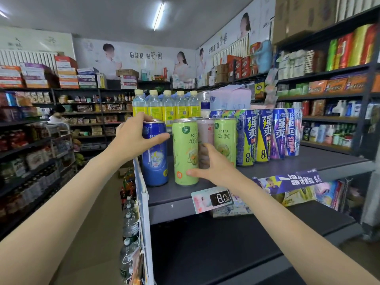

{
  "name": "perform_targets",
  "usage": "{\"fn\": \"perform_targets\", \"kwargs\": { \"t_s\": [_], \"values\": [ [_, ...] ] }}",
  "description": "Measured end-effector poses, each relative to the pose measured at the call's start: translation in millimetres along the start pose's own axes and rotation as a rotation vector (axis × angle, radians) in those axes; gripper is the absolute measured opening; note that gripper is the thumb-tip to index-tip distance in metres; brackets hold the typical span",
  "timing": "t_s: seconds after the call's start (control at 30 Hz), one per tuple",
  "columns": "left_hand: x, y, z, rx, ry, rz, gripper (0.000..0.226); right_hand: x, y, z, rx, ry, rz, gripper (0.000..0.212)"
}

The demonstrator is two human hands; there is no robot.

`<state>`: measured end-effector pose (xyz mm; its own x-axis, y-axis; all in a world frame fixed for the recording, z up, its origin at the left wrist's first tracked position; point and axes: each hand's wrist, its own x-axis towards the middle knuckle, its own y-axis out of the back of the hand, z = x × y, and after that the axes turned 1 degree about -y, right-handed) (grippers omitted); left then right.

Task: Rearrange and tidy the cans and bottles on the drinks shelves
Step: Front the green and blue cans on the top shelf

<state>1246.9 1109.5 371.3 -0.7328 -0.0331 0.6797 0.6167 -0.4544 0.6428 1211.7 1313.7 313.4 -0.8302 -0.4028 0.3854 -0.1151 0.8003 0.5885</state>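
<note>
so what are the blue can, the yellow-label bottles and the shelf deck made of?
Blue can: likely aluminium, glossy printed wrap; silvery rim and sheen show.
Yellow-label bottles: clear plastic by the look, see-through bodies with pale caps.
Shelf deck: probably painted metal, flat matte grey sheet with a folded front edge.

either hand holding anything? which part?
Left hand grips the blue can round its upper body, fingers over the top rim. Right hand wraps the pink can low down, thumb on the green can.

Dark grey shelf (320, 161): blue can (155, 161), two green cans (185, 153), pink can (205, 130), blue-yellow strong cans (265, 134) in a row; yellow-label bottles (168, 105) behind. Price tag (213, 199) on front edge.
</note>
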Motion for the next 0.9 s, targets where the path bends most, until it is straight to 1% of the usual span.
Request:
{"fn": "perform_targets", "kwargs": {
  "t_s": [0.03,0.1,0.13,0.2,0.27,0.37,0.47,0.6,0.67,0.73,0.83,0.9],
  "values": [
    [0.6,-0.4,3.0,-0.009,-0.007,0.045,0.060,-1.1,8.3,-0.3,-0.014,0.011,0.006,0.089],
    [1.3,-3.8,13.5,-0.052,-0.039,0.151,0.049,0.5,26.7,-1.3,-0.037,0.058,-0.001,0.083],
    [2.0,-7.4,21.1,-0.060,-0.069,0.179,0.044,2.7,35.5,-1.4,-0.060,0.094,-0.007,0.079],
    [8.1,-15.9,36.5,-0.011,-0.133,0.157,0.042,9.5,50.9,0.3,-0.132,0.162,-0.020,0.070],
    [17.4,-24.2,52.7,0.066,-0.145,0.093,0.047,17.0,64.5,5.4,-0.164,0.216,-0.053,0.061],
    [31.3,-32.3,72.6,0.117,-0.015,0.043,0.046,28.8,84.7,16.9,-0.165,0.333,-0.111,0.051],
    [44.1,-33.0,85.6,0.073,0.131,0.039,0.049,43.8,113.7,25.0,-0.110,0.464,-0.132,0.040],
    [57.5,-38.3,105.8,0.230,0.296,-0.046,0.032,74.1,152.1,24.1,-0.028,0.593,-0.099,0.032],
    [57.4,-41.0,112.3,0.295,0.356,-0.094,0.032,87.7,156.9,20.4,-0.025,0.622,-0.074,0.033],
    [57.0,-44.8,118.4,0.326,0.394,-0.109,0.031,95.4,156.0,20.2,-0.123,0.634,-0.137,0.039],
    [56.7,-53.5,123.9,0.395,0.413,-0.094,0.031,92.7,147.1,30.1,-0.422,0.685,-0.274,0.058],
    [53.7,-61.0,122.5,0.506,0.406,-0.073,0.037,89.1,144.0,39.5,-0.504,0.711,-0.290,0.072]
  ]
}}
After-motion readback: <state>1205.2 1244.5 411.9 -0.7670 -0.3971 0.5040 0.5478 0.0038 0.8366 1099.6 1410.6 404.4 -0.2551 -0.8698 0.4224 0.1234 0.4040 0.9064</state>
